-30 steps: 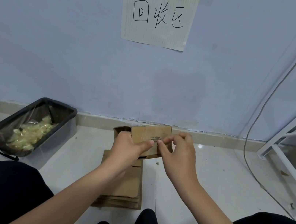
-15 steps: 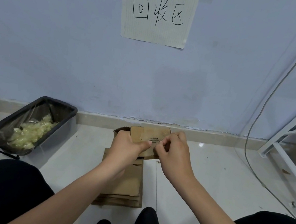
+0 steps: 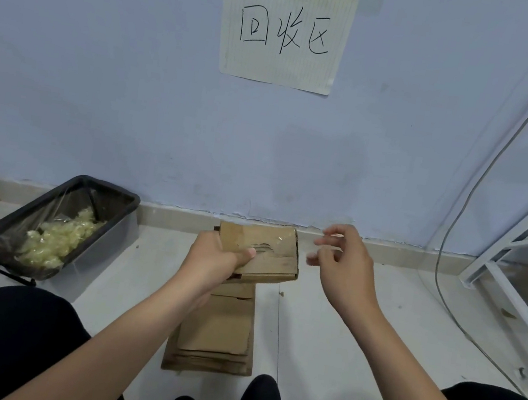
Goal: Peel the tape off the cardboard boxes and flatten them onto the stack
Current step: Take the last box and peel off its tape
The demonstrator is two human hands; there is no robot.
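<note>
A small brown cardboard box (image 3: 272, 259) is held above the floor near the wall, with glossy clear tape (image 3: 279, 238) and a torn patch on its upper face. My left hand (image 3: 212, 260) grips its left end, thumb pressed on the top. My right hand (image 3: 340, 266) hovers just right of the box, apart from it, fingers loosely spread; no tape shows between them. Below the box, a stack of flattened cardboard (image 3: 215, 333) lies on the floor.
A black-lined bin (image 3: 110, 207) holding crumpled clear tape sits at the left by the wall. A white metal frame (image 3: 495, 292) and a cable (image 3: 448, 261) stand at the right. My knees and shoes fill the bottom edge. A paper sign hangs on the wall.
My right hand left the box's top face, where it was picking at the tape, and swung to the right with its fingers spread. My left hand kept its grip on the box.
</note>
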